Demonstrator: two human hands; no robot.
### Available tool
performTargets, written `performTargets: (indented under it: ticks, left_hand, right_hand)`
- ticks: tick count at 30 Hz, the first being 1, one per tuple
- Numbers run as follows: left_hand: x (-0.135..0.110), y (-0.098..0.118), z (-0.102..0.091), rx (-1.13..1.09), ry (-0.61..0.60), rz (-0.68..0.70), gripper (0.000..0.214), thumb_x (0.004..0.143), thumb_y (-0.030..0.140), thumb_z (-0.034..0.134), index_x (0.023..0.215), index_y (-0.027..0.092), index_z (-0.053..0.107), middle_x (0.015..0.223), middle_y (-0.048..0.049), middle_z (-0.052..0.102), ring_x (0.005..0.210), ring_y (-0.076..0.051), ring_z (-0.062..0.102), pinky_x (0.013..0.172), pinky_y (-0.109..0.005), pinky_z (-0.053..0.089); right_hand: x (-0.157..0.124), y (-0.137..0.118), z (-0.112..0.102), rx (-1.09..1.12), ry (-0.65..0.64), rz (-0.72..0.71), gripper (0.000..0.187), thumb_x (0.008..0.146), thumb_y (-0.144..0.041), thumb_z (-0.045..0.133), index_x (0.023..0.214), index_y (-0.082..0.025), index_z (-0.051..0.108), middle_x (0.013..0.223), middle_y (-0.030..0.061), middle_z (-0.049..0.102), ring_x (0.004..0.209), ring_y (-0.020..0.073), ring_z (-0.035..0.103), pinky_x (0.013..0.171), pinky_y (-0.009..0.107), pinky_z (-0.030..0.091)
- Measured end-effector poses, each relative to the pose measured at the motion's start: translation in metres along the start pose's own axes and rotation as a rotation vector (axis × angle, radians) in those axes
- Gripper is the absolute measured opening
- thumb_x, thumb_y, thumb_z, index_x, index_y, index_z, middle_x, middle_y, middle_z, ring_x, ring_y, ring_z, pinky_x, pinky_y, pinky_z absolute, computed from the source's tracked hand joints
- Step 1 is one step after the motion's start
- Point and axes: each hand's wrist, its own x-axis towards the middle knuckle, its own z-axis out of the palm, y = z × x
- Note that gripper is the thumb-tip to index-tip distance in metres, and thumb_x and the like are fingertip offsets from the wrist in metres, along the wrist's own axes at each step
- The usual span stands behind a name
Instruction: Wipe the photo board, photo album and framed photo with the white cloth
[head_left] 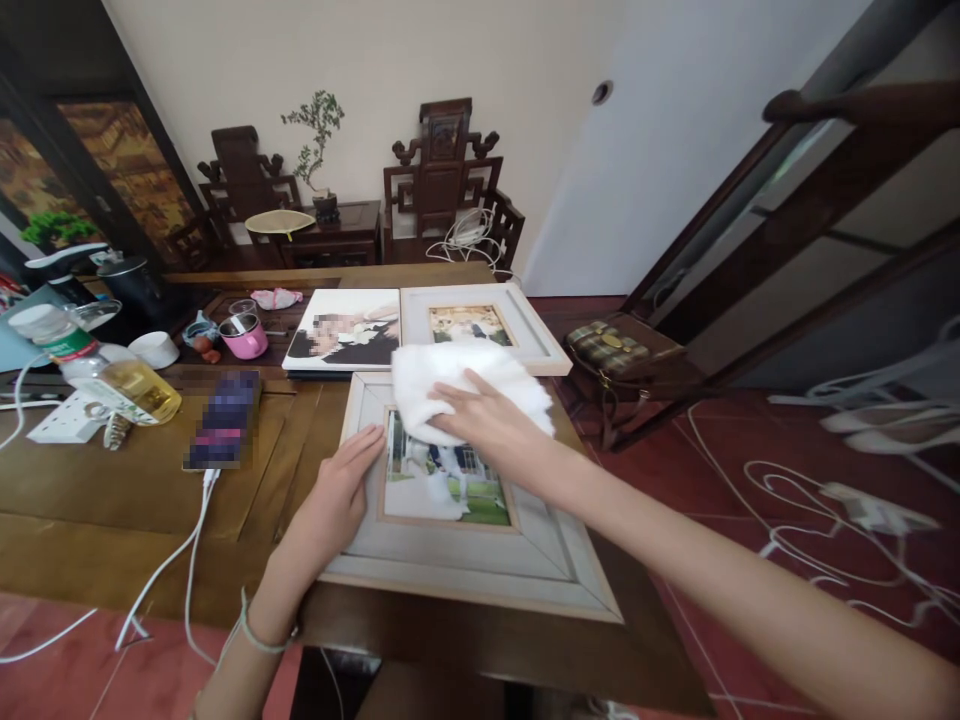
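A light picture frame (555,555) lies flat on the wooden table in front of me, with a photo of figures on green grass in it. My left hand (335,500) rests on the frame's left border, its fingers stretched out and lying along it. Across the frame's upper part, my right hand (472,410) presses a white cloth (420,375), fingers spread over it. The cloth covers the top of the photo and part of the border. Behind it lie a second light frame (536,325) and an unframed portrait print (352,335), side by side.
To the left on the table (67,500) are a charging phone (223,420), a bottle of yellow liquid (142,390), a power strip (66,418) and a pink cup (244,340). A plaid bag (606,345) sits on a chair at right. Cables (817,530) lie across the red floor.
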Motion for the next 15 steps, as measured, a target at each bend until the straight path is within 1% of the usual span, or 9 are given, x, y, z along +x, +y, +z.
performTargets:
  ticks: [3,5,7,8,11,12,14,15]
  left_hand:
    - [-0.001,0.0,0.001,-0.005,0.0,-0.024,0.058,0.081,-0.003,0.03,0.134,0.016,0.045,0.141,-0.0114,0.045,0.134,-0.021,0.037,0.111,-0.047,0.031]
    - [-0.001,0.0,0.002,-0.002,0.014,-0.036,0.059,0.081,-0.003,0.029,0.134,0.017,0.045,0.141,-0.0113,0.045,0.134,-0.02,0.037,0.111,-0.047,0.031]
    - [-0.001,0.0,0.003,0.002,0.03,-0.046,0.058,0.081,-0.003,0.03,0.133,0.017,0.046,0.141,-0.0117,0.045,0.134,-0.02,0.037,0.111,-0.047,0.032]
    - [-0.001,0.0,0.004,0.003,0.036,-0.047,0.058,0.081,-0.003,0.03,0.133,0.017,0.046,0.141,-0.012,0.045,0.134,-0.02,0.037,0.111,-0.047,0.032]
    - [-0.001,-0.001,0.005,-0.009,0.043,-0.039,0.057,0.082,-0.002,0.031,0.134,0.017,0.045,0.141,-0.012,0.046,0.134,-0.02,0.037,0.111,-0.046,0.032]
    - [-0.002,-0.001,0.005,-0.016,0.049,-0.039,0.056,0.083,-0.001,0.031,0.134,0.017,0.045,0.141,-0.012,0.045,0.134,-0.019,0.037,0.112,-0.045,0.031]
    - [-0.002,0.0,0.005,-0.033,0.094,-0.066,0.054,0.084,0.001,0.033,0.135,0.017,0.044,0.145,-0.0126,0.039,0.137,-0.02,0.032,0.113,-0.044,0.028]
    - [-0.003,0.0,0.004,-0.046,0.135,-0.097,0.053,0.085,0.004,0.035,0.135,0.017,0.043,0.148,-0.0131,0.035,0.138,-0.021,0.029,0.113,-0.044,0.026]
  right_hand:
    - [-0.034,0.017,-0.001,-0.039,0.026,0.09,0.053,0.066,0.013,0.042,0.104,-0.016,0.066,0.121,0.0174,0.062,0.12,0.0259,0.052,0.103,0.053,0.035]
    - [-0.055,0.017,0.002,-0.056,0.038,0.119,0.056,0.06,0.014,0.041,0.099,-0.015,0.068,0.12,0.0181,0.062,0.12,0.0272,0.052,0.101,0.054,0.037]
    - [-0.074,0.007,0.008,-0.04,0.079,0.107,0.053,0.057,0.013,0.043,0.093,-0.016,0.07,0.121,0.0174,0.062,0.12,0.0279,0.051,0.102,0.053,0.037]
    - [-0.083,-0.002,0.011,-0.017,0.105,0.089,0.049,0.057,0.011,0.046,0.089,-0.017,0.071,0.121,0.0165,0.062,0.12,0.0281,0.051,0.102,0.053,0.037]
    - [-0.112,-0.032,0.021,0.105,0.198,0.014,0.03,0.067,0.001,0.052,0.072,-0.022,0.07,0.118,0.0114,0.065,0.114,0.0262,0.057,0.1,0.047,0.042]
    - [-0.123,-0.04,0.022,0.159,0.225,-0.02,0.028,0.071,-0.002,0.052,0.067,-0.024,0.069,0.117,0.0082,0.065,0.112,0.0242,0.058,0.1,0.044,0.043]
    - [-0.143,-0.05,0.022,0.263,0.244,-0.047,0.03,0.074,-0.006,0.051,0.068,-0.028,0.07,0.118,0.002,0.065,0.111,0.0213,0.059,0.101,0.038,0.043]
    - [-0.152,-0.053,0.021,0.3,0.247,-0.02,0.032,0.074,-0.007,0.05,0.073,-0.03,0.071,0.12,0.0,0.064,0.112,0.0216,0.059,0.102,0.037,0.043]
